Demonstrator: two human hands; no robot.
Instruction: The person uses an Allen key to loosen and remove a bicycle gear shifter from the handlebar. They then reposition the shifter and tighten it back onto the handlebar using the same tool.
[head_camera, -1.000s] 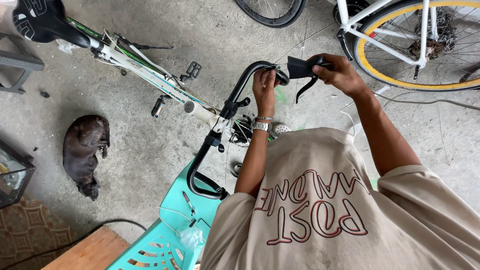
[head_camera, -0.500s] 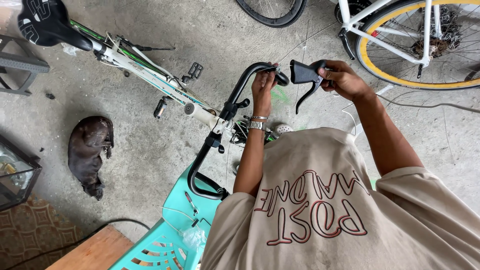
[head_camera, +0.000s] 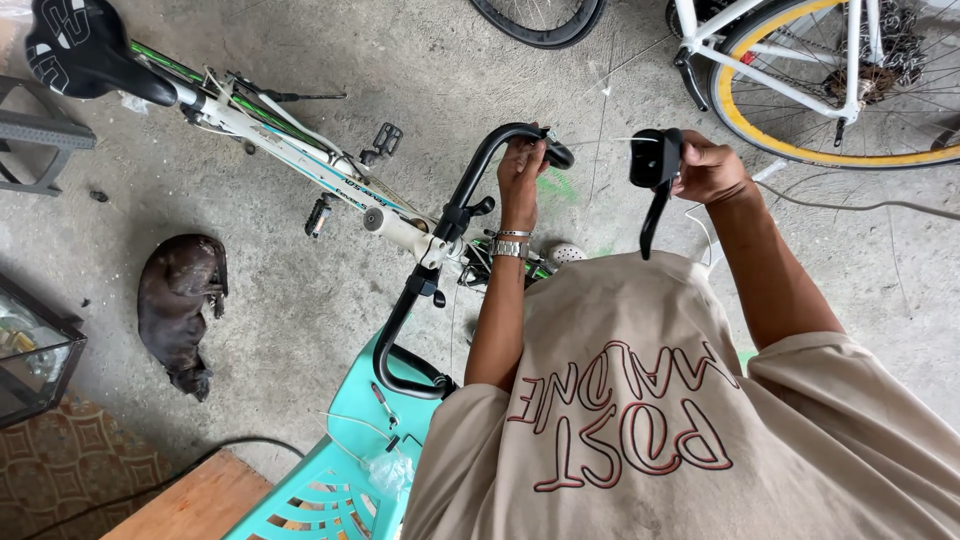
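Bare grey concrete floor, scuffed and stained, with a green paint smear on it. Landmark: the white-framed bicycle standing across the floor, saddle at upper left. Left of and below its frame, 1 dark dog lies stretched out on the concrete. Below the dog, a patterned mat covers the floor's lower-left corner, with a black cable running beside it. Near the bicycle's handlebar, 1 turquoise plastic chair stands on the floor. Well to the right of the bicycle, a second bicycle's yellow-rimmed wheel rests on the concrete; a thin cable trails just below it.
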